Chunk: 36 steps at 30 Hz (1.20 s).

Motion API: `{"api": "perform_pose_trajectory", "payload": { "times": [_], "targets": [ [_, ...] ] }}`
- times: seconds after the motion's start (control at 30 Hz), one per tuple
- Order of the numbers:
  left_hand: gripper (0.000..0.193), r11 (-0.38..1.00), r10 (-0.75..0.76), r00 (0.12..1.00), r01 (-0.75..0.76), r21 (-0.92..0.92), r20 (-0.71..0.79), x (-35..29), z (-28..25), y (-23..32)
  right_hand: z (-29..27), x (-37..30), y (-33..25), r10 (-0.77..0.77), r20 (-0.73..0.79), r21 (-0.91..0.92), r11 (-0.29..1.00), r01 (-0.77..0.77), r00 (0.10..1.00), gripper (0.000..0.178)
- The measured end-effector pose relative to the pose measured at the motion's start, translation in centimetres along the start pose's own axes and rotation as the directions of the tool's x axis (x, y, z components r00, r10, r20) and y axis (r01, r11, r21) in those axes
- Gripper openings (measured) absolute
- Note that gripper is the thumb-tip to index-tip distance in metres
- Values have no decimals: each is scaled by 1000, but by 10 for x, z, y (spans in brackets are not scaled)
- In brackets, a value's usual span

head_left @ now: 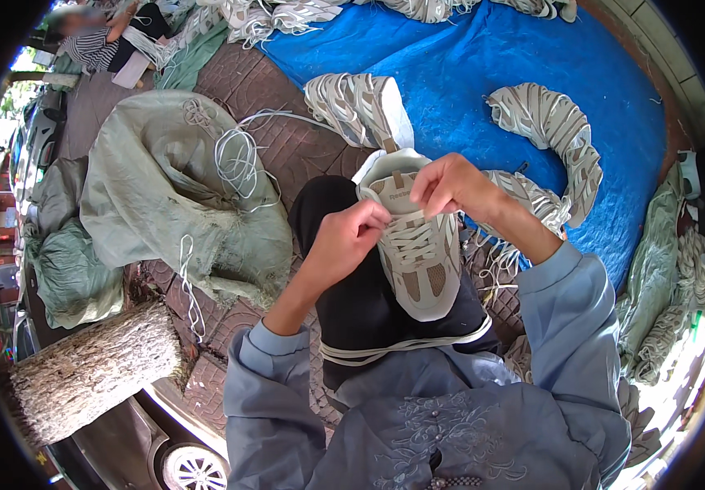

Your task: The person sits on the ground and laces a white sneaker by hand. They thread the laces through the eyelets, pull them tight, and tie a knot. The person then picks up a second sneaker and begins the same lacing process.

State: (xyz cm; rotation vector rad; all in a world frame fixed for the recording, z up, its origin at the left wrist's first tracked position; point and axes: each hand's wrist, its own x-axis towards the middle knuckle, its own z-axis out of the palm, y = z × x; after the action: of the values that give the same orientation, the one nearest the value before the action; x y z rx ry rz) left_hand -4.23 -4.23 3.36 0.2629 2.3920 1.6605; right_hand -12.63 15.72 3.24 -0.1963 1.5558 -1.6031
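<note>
Head view: cream shoe [430, 263], brown mesh [437, 279], crisscrossed laces [410, 241] seemingly flat.

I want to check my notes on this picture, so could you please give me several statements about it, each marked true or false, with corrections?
1. A sneaker on the person's lap has its toe pointing toward the body. True.
2. The left hand hangs far away from the sneaker. False: the left hand is at its upper laces, beside the tongue.
3. A curved row of shoes lies on the blue sheet. True.
4. The person's sleeves are bright red. False: the sleeves are grey-blue.
5. The right hand is near the sneaker's tongue. True.
</note>
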Motion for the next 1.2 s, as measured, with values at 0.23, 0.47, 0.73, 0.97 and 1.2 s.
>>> {"api": "perform_pose_trajectory", "payload": {
  "times": [0.23,0.47,0.73,0.97,1.2],
  "targets": [
    [22,865,-198,883,361,-347,427,17,-17,-15,-19,-3,27,33,89,489,869,-72,996,24],
    [22,860,178,984,-148,489,-17,15,-2,-13,-27,-11,2,-71,91,497,868,16,993,20],
    [17,613,388,921,-293,734,44,10,10,-5,-40,-6,-6,-48,-169,-118,993,28,984,19],
    [11,755,377,926,-327,569,33,23,3,-8,-22,-13,-4,-522,-113,-663,674,327,846,20],
    [13,569,429,903,-290,770,23,-5,18,1,-16,-11,10,-632,-65,-814,481,325,772,17]
  ]
}}
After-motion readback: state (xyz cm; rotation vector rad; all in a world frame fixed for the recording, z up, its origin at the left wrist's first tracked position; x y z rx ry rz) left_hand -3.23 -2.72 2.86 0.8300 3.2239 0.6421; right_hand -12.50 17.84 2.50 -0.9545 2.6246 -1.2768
